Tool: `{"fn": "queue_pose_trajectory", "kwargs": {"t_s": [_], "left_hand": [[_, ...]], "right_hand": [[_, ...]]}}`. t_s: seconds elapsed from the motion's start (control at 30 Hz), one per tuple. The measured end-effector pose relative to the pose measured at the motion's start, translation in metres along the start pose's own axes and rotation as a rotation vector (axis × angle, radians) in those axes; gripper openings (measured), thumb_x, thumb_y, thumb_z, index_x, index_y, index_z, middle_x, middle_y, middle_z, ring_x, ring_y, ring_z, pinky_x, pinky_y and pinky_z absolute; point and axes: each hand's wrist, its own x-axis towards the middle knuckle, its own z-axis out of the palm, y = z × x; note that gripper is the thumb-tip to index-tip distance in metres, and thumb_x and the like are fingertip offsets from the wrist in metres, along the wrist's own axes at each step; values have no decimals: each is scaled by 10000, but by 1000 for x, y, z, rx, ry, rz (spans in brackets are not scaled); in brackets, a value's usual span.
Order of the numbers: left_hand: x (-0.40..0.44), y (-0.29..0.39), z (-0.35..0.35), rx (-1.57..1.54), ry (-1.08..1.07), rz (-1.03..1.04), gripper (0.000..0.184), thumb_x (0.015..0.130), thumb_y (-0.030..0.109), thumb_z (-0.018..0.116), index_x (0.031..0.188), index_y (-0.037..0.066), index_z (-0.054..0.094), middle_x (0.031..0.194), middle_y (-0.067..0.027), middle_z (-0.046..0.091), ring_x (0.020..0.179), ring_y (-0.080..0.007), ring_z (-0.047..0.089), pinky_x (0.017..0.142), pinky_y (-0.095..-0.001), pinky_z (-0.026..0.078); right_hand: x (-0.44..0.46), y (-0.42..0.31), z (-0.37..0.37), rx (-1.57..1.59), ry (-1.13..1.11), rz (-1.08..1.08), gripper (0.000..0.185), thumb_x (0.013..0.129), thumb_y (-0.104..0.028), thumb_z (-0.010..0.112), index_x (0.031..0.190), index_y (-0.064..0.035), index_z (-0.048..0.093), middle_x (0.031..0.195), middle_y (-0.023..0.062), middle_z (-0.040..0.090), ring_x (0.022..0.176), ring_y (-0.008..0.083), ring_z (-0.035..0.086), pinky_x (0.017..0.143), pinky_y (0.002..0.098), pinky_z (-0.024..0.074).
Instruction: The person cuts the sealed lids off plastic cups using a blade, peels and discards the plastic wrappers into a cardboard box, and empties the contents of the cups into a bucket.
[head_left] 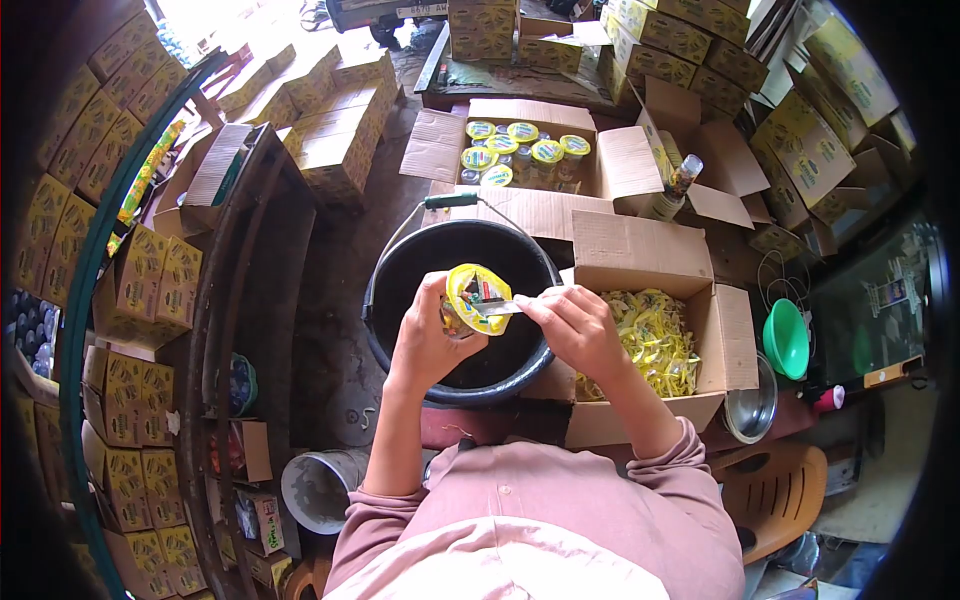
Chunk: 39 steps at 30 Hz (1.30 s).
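Note:
My left hand (418, 338) is closed around a plastic cup (462, 277) with a yellow printed film lid, tilted so the lid faces me. In my right hand (578, 325) is a small knife (499, 308), pinched between thumb and fingers. Its metal blade lies across the lid, where the film appears cut open in the middle. Both hands are over a black bucket (455, 396) with a wire handle and green grip. The cup's contents are mostly hidden.
Behind the bucket, an open carton (434, 143) holds several lidded cups. Yellow plastic strips (650, 325) fill another carton (733, 340) at right. A green bowl (786, 340), metal basin (752, 410) and orange chair (785, 490) stand farther right. Stacked cartons (340, 130) and a shelf (225, 250) line the left.

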Motion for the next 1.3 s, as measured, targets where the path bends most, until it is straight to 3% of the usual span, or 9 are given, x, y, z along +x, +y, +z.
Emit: {"fn": "queue_pose_trajectory", "kwargs": {"t_s": [0.07,0.17,0.37,0.47,0.57,0.67,0.77,1.03,1.3], "left_hand": [[0,1,0,43,17,31,616,550,101,780,1054,38,432,913,-115,554,847,-225,580,749,-319,466],[1,1,-1,99,14,71,589,547,86,769,1021,42,422,959,-139,537,841,-303,582,718,-346,489],[2,4,-1,21,5,10,557,570,74,762,1029,31,449,914,-112,561,838,-208,587,739,-306,476],[3,5,-1,-46,-21,-42,511,592,72,729,1009,31,436,908,-141,558,842,-296,590,728,-344,482],[3,7,-2,-47,-32,-42,489,606,76,723,999,22,438,890,-143,573,828,-287,599,720,-338,481],[2,3,1,-76,-23,-56,487,594,67,735,984,25,447,893,-109,583,816,-196,609,704,-299,488],[2,4,2,-103,-64,-55,480,620,77,718,999,2,433,881,-155,590,822,-267,613,701,-325,483],[4,11,-2,-34,-91,-55,517,622,113,719,1040,16,431,888,-153,585,822,-292,605,720,-340,478],[6,12,-3,-35,-165,-68,523,624,136,717,1050,28,434,901,-173,564,830,-337,586,719,-360,476]], "right_hand": [[0,1,-1,0,-16,-9,270,674,-78,600,942,-48,612,756,31,571,750,179,579,630,298,479],[0,3,-2,-12,-47,-37,263,667,-71,604,928,-43,612,781,39,582,758,185,581,640,303,487],[4,4,-3,-19,-44,-71,254,653,-61,611,905,-33,609,842,56,595,769,196,584,646,307,502],[5,5,0,-4,-31,-79,251,653,-59,612,903,-32,608,847,59,594,770,197,586,645,303,505],[5,5,2,7,-17,-82,250,656,-58,612,904,-28,607,843,60,595,765,197,587,646,302,506],[3,4,6,9,-8,-70,258,661,-56,610,917,-26,608,826,63,595,756,200,589,646,306,507],[1,2,9,19,-5,-59,296,669,-48,602,964,-26,603,780,65,590,737,206,592,643,311,507],[3,5,2,145,32,-9,365,709,71,620,1058,13,527,729,86,593,620,204,596,533,299,490],[2,3,0,164,-5,-46,401,738,-36,560,1135,-7,519,710,65,569,678,187,599,637,290,519]]}}
